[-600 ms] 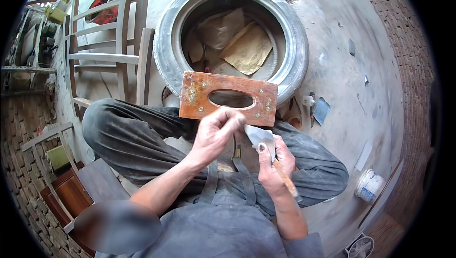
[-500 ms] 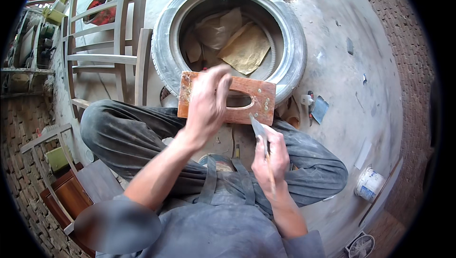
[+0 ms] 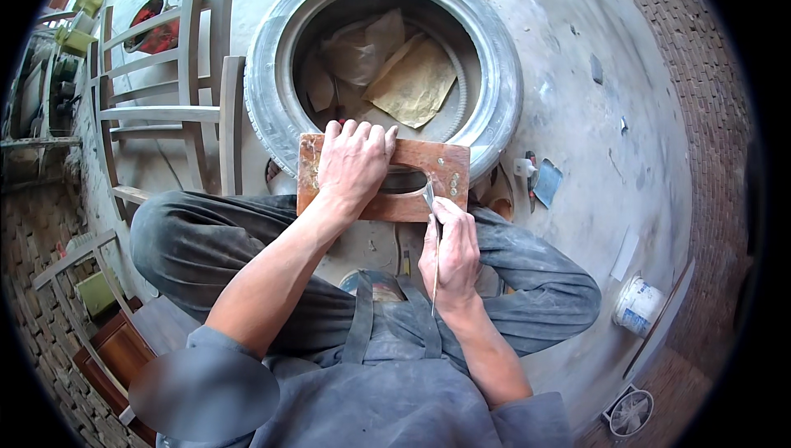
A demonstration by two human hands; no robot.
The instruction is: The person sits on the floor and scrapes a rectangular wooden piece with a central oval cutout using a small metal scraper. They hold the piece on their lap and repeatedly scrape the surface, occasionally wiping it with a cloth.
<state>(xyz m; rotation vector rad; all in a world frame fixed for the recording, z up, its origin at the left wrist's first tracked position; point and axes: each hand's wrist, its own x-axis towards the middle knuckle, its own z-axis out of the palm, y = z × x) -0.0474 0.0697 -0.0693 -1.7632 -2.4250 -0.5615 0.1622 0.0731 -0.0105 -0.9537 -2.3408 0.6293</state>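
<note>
A rectangular reddish-brown wooden board (image 3: pixel 453 169) with an oval slot through its middle lies above my lap, against the near edge of the tyre. Pale filler-like spots dot its right end. My left hand (image 3: pixel 356 164) clasps the board left of the slot, fingers curled over its far edge, thumb near the slot. In my right hand (image 3: pixel 451 250) is a slim putty knife (image 3: pixel 435 271) with a narrow metal blade and thin handle. The blade's tip meets the board by the right end of the slot. My fingers partly hide the tool.
A whitish tyre (image 3: pixel 504 69) holds yellowish paper sheets (image 3: pixel 414 85). Grey wooden chair frames (image 3: pixel 191 77) stand left. To the right are a blue abrasive-looking sheet (image 3: pixel 548 182), a white bucket (image 3: pixel 638 306) and a small fan (image 3: pixel 631 412).
My left hand, blurred and raised over the board before, now grips it. My right hand has shifted slightly left, bringing the blade from the board's near edge to the slot's right end.
</note>
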